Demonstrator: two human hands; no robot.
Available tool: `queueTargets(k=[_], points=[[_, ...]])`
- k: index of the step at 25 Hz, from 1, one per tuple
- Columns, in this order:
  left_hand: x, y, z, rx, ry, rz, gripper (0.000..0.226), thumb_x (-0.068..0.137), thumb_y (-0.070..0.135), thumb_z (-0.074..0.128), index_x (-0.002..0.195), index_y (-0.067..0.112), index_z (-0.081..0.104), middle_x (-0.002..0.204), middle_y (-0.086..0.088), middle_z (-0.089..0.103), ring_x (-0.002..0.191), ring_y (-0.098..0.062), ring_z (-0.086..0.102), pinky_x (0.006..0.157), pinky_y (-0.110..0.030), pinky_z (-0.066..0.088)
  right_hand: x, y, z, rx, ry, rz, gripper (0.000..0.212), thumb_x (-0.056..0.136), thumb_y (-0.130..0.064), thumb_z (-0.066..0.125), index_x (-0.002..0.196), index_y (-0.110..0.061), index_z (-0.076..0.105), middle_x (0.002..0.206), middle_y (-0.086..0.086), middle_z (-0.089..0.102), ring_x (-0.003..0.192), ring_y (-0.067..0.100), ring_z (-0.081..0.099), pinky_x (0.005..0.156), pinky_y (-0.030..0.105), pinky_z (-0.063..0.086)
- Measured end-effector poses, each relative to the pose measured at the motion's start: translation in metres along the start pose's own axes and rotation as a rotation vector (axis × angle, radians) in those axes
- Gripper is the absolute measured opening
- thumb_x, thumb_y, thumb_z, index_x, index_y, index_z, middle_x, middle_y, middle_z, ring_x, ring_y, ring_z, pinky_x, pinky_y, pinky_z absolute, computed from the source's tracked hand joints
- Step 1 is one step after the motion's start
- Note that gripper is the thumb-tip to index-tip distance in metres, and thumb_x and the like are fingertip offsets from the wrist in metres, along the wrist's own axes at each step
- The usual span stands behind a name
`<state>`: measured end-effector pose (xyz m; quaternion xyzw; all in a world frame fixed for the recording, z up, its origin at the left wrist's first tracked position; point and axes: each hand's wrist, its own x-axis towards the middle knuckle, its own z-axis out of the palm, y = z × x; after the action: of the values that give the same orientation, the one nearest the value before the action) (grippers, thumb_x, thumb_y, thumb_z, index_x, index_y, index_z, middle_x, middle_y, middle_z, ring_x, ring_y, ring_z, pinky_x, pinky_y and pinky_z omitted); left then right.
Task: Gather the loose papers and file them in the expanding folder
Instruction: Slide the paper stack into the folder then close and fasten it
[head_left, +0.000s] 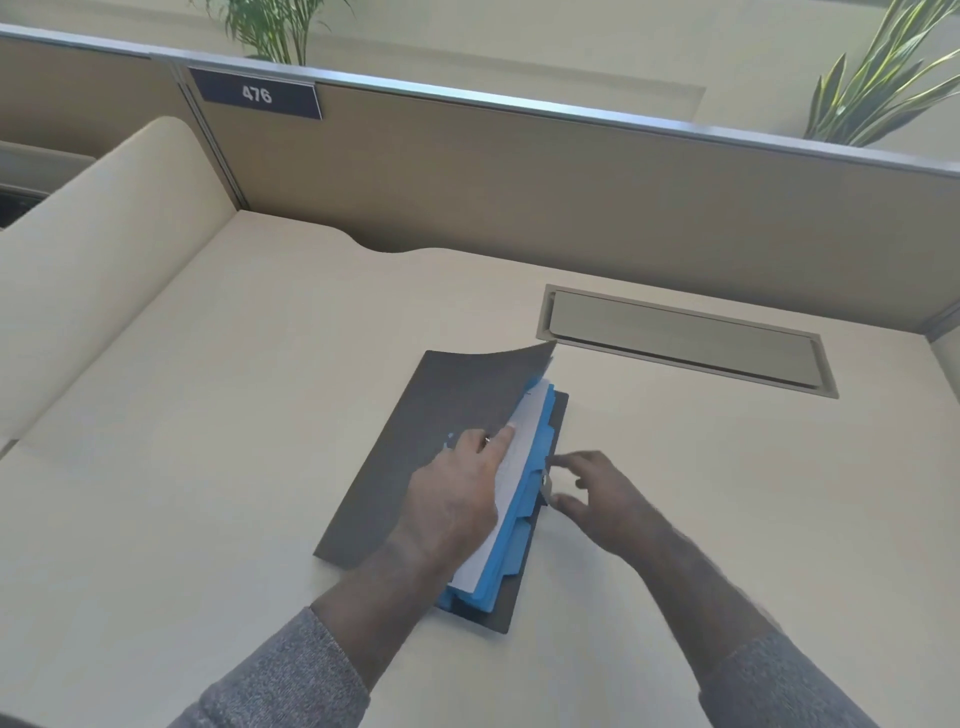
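Note:
The expanding folder (415, 441) lies in the middle of the cream desk, its dark grey cover flap raised at the far corner. Blue tabbed dividers (524, 499) show along its right side, with white papers (511, 467) lying on top of them. My left hand (457, 493) rests flat on the cover and the papers, index finger stretched forward. My right hand (597, 493) sits at the folder's right edge, its fingers spread, thumb and fingertips beside a small metal clasp (544, 480). I cannot tell whether they touch it.
A grey recessed cable hatch (685, 340) is set into the desk behind the folder. A tan partition (519, 182) with the sign "476" (257, 94) bounds the back, a cream side divider (104, 249) the left. Plants stand behind the partition.

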<state>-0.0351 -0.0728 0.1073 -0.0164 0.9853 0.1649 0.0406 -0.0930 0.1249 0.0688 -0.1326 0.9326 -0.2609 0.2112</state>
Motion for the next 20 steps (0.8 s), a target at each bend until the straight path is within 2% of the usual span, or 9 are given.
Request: queueTargets(k=[3, 6, 9, 11, 13, 15, 17, 20], points=[[-0.005, 0.009, 0.030, 0.071, -0.064, 0.002, 0.084, 0.084, 0.006, 0.048, 0.153, 0.029, 0.006, 0.132, 0.003, 0.046, 0.099, -0.021, 0.056, 0.061, -0.030, 0.046, -0.005, 0.015, 0.020, 0.041, -0.096, -0.009, 0.057, 0.094, -0.022, 0.062, 0.144, -0.039, 0.039, 0.142, -0.009, 0.045, 0.109, 0.012, 0.059, 0.095, 0.028, 0.047], [-0.004, 0.014, 0.049, 0.074, -0.120, -0.066, 0.080, 0.085, 0.010, 0.050, 0.153, 0.022, 0.010, 0.138, 0.001, 0.043, 0.119, -0.021, 0.048, 0.080, -0.034, 0.052, -0.002, 0.014, 0.033, -0.029, -0.124, -0.020, 0.059, 0.095, -0.022, 0.060, 0.144, -0.042, 0.036, 0.139, -0.011, 0.045, 0.111, 0.016, 0.058, 0.095, 0.034, 0.048], [-0.001, 0.013, 0.055, 0.031, -0.130, -0.112, 0.068, 0.086, 0.016, 0.051, 0.149, 0.019, 0.024, 0.139, 0.002, 0.043, 0.123, -0.019, 0.046, 0.086, -0.034, 0.050, 0.007, 0.009, 0.036, -0.033, -0.083, -0.018, 0.035, 0.094, -0.025, 0.060, 0.125, -0.039, 0.054, 0.129, -0.011, 0.050, 0.105, 0.015, 0.060, 0.089, 0.032, 0.048], [0.000, 0.012, 0.059, -0.008, -0.101, -0.142, 0.050, 0.087, 0.020, 0.049, 0.136, 0.018, 0.040, 0.134, 0.002, 0.047, 0.120, -0.018, 0.048, 0.085, -0.033, 0.048, 0.013, 0.007, 0.032, 0.058, -0.036, 0.027, 0.017, 0.091, -0.024, 0.062, 0.107, -0.031, 0.062, 0.121, -0.007, 0.056, 0.094, 0.015, 0.063, 0.086, 0.031, 0.048], [-0.002, 0.011, 0.067, 0.002, -0.108, -0.136, 0.039, 0.089, 0.029, 0.049, 0.127, 0.016, 0.048, 0.133, 0.000, 0.049, 0.122, -0.019, 0.045, 0.090, -0.033, 0.046, 0.016, 0.008, 0.027, 0.132, -0.007, 0.044, 0.011, 0.089, -0.021, 0.065, 0.099, -0.026, 0.065, 0.113, -0.004, 0.061, 0.086, 0.015, 0.064, 0.084, 0.032, 0.049], [-0.005, 0.011, 0.080, 0.040, -0.184, -0.115, 0.045, 0.092, 0.038, 0.048, 0.127, 0.011, 0.051, 0.145, -0.006, 0.044, 0.129, -0.023, 0.039, 0.099, -0.035, 0.039, 0.016, 0.007, 0.026, 0.135, 0.001, 0.026, 0.010, 0.087, -0.021, 0.066, 0.094, -0.029, 0.065, 0.106, -0.009, 0.065, 0.080, 0.013, 0.065, 0.081, 0.032, 0.050], [-0.008, 0.007, 0.090, 0.093, -0.244, -0.117, 0.044, 0.094, 0.040, 0.041, 0.126, 0.012, 0.056, 0.155, -0.004, 0.035, 0.138, -0.026, 0.030, 0.103, -0.043, 0.032, 0.015, 0.005, 0.028, 0.105, -0.009, 0.015, 0.010, 0.086, -0.026, 0.065, 0.089, -0.036, 0.063, 0.100, -0.015, 0.065, 0.077, 0.009, 0.064, 0.078, 0.031, 0.051], [-0.007, -0.005, 0.097, 0.040, -0.310, -0.156, 0.037, 0.096, 0.021, 0.037, 0.127, 0.024, 0.056, 0.160, 0.007, 0.023, 0.147, -0.029, 0.012, 0.108, -0.067, 0.016, 0.021, 0.002, 0.030, 0.088, -0.028, 0.036, 0.008, 0.086, -0.029, 0.065, 0.089, -0.036, 0.066, 0.099, -0.015, 0.064, 0.081, 0.009, 0.061, 0.079, 0.032, 0.051]])
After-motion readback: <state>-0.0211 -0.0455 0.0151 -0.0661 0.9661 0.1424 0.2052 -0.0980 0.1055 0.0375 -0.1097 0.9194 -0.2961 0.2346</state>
